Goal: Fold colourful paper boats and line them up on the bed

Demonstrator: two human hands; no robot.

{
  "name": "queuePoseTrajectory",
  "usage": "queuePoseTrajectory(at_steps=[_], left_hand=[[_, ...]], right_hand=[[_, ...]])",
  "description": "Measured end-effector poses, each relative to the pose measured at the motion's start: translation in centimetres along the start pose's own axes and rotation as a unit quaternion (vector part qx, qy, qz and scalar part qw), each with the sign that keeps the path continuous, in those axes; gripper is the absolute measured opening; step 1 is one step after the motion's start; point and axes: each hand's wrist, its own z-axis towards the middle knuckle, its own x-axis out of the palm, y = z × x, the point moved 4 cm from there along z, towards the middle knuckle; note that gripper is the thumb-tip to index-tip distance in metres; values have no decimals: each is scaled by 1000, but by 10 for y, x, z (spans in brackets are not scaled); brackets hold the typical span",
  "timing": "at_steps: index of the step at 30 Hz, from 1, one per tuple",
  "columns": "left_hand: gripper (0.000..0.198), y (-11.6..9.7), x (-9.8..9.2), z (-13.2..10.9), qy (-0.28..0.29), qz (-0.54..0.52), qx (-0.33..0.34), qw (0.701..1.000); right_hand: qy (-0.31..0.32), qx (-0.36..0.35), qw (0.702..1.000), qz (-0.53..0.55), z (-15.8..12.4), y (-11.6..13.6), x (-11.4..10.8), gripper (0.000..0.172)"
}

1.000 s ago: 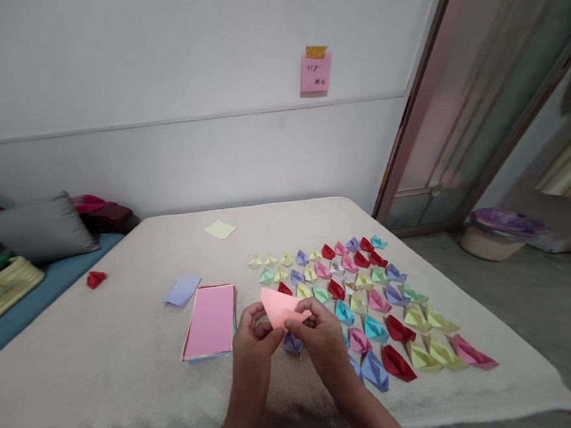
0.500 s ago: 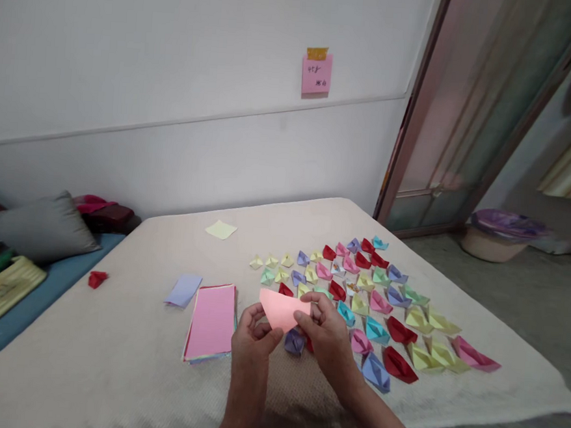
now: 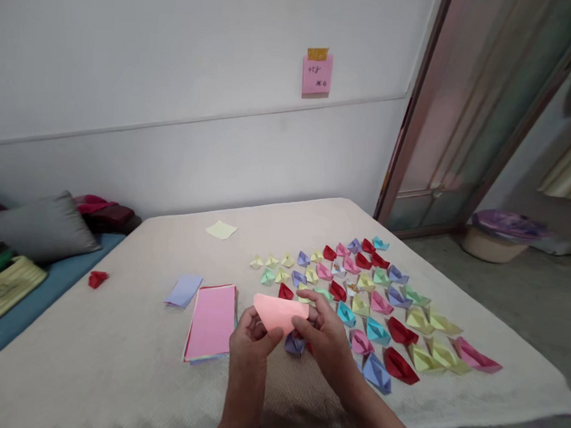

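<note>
Both my hands hold a pink sheet of paper [image 3: 278, 312] just above the cream bedspread [image 3: 109, 358]. My left hand [image 3: 252, 341] pinches its lower left part. My right hand [image 3: 323, 334] grips its right edge with fingers closed over the fold. A small purple folded paper piece [image 3: 293, 344] lies under the sheet between my hands. A stack of coloured paper with a pink top sheet [image 3: 212, 321] lies just left of my left hand. Several folded paper boats [image 3: 381, 305] in many colours lie in rows to the right.
A lilac sheet [image 3: 183, 289] and a pale yellow sheet [image 3: 220, 230] lie farther back on the bed. A red folded piece [image 3: 96, 279] sits on the blue mat at left, near a grey pillow [image 3: 35, 226]. A pink note [image 3: 317, 73] is taped to the wall. A door frame [image 3: 409, 118] stands right.
The pink sheet has turned from a pointed, tilted shape to a flatter, more level one. My right fingers slid along its top edge; my left hand shifted slightly left.
</note>
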Motion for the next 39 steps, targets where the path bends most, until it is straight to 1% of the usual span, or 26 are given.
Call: queuePoseTrajectory(at_steps=[2,4,7,11,15,18,21,24,26,29,33,35,39], left_hand=[[38,0,-2,0,-10,1,6,1000],[38,-1,-4,1,-26,2,15,1000],[38,-2,-7,1,-42,1,25,999],[37,-3,-6,0,-35,8,23,999],[35,-5,-2,-2,-18,10,22,1000],[36,-5,-1,-2,-13,9,21,1000],[37,-4,-1,-2,-8,6,22,1000],[37,-2,0,-3,1,13,23,1000],[36,-2,0,-3,4,20,22,1000],[36,-4,3,-4,10,30,22,999],[34,-7,6,-5,5,38,18,999],[30,-7,5,-5,-2,32,13,999],[12,-2,-4,-5,-14,23,-1,1000]], right_hand=[[-33,-31,998,-31,-2,2,-2,35],[-57,-62,995,-55,-4,4,-3,31],[-54,-76,994,-63,-5,3,-1,23],[-40,-53,997,-28,-4,1,1,23],[-25,-11,999,33,-2,2,2,25],[-14,20,998,55,-1,4,3,23],[-23,18,997,74,-1,6,2,25],[-33,7,998,61,-2,5,0,25],[-22,15,999,38,-1,2,0,22],[-3,31,999,27,-1,-2,1,22],[-7,42,998,37,-1,-2,1,22],[-10,41,999,34,-1,-1,2,19],[0,33,999,19,-2,3,4,13]])
